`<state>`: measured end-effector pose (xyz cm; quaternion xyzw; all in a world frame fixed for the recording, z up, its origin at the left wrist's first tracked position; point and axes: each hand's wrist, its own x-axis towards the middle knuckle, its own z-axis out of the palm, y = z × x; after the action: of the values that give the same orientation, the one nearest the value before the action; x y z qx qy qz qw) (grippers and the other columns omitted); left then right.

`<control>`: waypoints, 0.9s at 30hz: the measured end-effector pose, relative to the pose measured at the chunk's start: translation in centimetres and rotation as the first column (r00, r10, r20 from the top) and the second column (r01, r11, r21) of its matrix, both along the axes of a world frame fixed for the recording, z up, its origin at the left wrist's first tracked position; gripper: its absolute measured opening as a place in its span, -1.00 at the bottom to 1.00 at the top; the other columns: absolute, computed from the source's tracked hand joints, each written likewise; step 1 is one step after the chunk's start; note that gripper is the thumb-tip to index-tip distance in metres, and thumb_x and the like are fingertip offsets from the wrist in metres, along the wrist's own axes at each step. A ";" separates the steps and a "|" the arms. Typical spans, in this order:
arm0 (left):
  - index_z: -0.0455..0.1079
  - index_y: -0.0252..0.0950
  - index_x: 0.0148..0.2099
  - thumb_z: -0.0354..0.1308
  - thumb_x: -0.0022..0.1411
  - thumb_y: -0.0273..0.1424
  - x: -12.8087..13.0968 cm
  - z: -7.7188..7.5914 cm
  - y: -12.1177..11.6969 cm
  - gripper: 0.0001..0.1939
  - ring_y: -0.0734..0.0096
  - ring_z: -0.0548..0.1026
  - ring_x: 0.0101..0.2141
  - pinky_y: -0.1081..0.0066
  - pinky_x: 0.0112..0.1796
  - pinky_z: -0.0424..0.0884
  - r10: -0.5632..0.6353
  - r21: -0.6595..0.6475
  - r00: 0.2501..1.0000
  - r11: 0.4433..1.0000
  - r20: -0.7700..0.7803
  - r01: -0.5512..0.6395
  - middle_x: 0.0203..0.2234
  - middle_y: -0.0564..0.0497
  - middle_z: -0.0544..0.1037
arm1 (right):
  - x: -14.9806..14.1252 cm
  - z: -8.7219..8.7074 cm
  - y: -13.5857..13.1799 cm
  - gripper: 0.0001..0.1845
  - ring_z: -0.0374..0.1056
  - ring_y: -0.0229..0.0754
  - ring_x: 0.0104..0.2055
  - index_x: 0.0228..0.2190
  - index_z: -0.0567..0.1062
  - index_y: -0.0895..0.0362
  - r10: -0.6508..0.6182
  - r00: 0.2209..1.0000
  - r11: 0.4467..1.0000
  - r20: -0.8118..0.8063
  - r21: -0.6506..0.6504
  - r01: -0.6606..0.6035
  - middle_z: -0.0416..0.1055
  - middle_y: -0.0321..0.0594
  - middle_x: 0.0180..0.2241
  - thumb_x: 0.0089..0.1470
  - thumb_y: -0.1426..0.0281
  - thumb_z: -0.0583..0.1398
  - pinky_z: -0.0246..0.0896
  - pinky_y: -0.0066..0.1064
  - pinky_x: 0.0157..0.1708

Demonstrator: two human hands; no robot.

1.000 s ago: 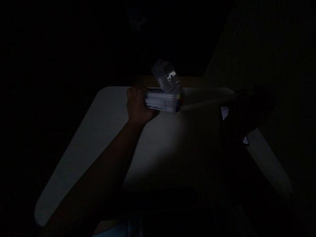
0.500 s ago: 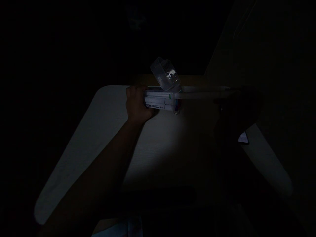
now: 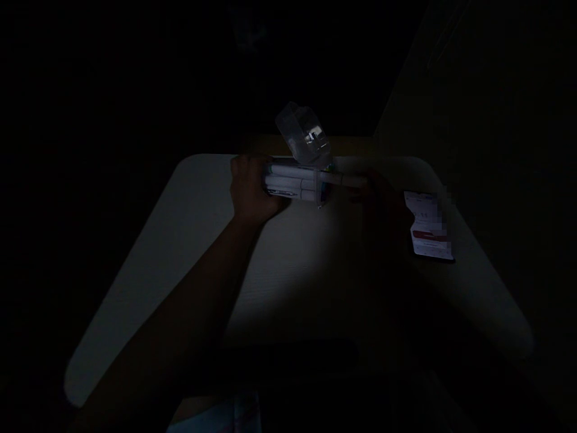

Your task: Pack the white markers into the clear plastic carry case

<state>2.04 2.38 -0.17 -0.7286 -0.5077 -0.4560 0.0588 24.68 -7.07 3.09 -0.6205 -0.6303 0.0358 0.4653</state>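
In the dim light my left hand (image 3: 253,191) is wrapped round the base end of a clear plastic case (image 3: 319,191) lying on its side. Several white markers (image 3: 288,182) lie inside it. Its transparent lid (image 3: 303,133) stands flipped up at the back. My right hand (image 3: 381,195), mostly in shadow, grips the outer end of a white marker (image 3: 345,179). The marker's other end is at the mouth of the case; how deep it reaches I cannot tell.
A lit phone (image 3: 430,243) lies on the right of the pale table (image 3: 180,234), its left edge partly hidden by my right hand. A dark shadow covers the table's front middle. Beyond the table everything is nearly black.
My right hand has moved left toward the case, and less of the marker sticks out. More of the phone shows. My left hand and the case have stayed put.
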 end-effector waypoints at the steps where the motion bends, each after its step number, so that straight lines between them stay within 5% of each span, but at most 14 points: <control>1: 0.22 -0.18 -0.08 0.24 -0.13 -0.02 0.0 0.0 0.0 -0.40 -0.06 0.30 -0.02 0.00 -0.03 0.23 -0.001 0.004 1.000 1.000 -0.004 0.002 -0.13 -0.13 0.39 | -0.1 -0.1 0.1 -0.53 0.42 -0.12 -0.02 0.12 0.32 0.06 0.017 1.000 1.000 0.008 -0.013 -0.016 0.42 -0.12 0.03 0.25 0.29 -0.09 0.34 -0.19 -0.02; 8: 0.24 -0.17 -0.10 0.24 -0.14 -0.01 0.0 0.0 0.0 -0.41 -0.04 0.31 -0.05 0.02 -0.04 0.24 0.005 0.012 1.000 1.000 -0.017 -0.005 -0.12 -0.11 0.40 | -0.7 -0.4 0.0 -0.43 0.12 -0.10 0.27 0.23 0.15 0.14 0.183 0.966 0.982 0.181 0.002 -0.187 0.23 -0.12 0.21 0.19 0.37 -0.10 0.13 -0.18 0.20; 16: 0.25 -0.23 -0.08 0.03 -0.09 0.20 -0.2 -0.2 0.5 -0.30 -0.01 0.29 0.00 -0.08 -0.07 0.19 0.017 -0.024 1.000 1.000 -0.018 -0.017 -0.13 -0.14 0.39 | -1.9 -1.5 0.8 -0.25 -0.20 -0.04 0.38 0.28 -0.02 0.21 0.316 0.829 0.948 0.461 -0.131 -0.289 -0.05 -0.06 0.32 0.05 0.44 0.00 -0.13 -0.09 0.31; 27: 0.27 -0.25 -0.06 0.22 -0.15 0.03 0.0 0.0 0.0 -0.34 0.01 0.32 -0.06 -0.03 -0.06 0.25 0.042 0.030 0.999 0.999 -0.020 -0.042 -0.16 -0.14 0.41 | -1.4 -2.0 1.1 -0.29 -0.20 -0.03 0.37 0.26 0.06 0.23 0.271 0.801 0.961 0.533 -0.094 -0.262 -0.05 -0.01 0.31 0.06 0.42 0.00 -0.14 -0.10 0.30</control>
<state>2.03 2.37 -0.20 -0.7215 -0.5155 -0.4546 0.0841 23.29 -5.98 1.07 -0.5142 -0.8162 -0.0710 0.2538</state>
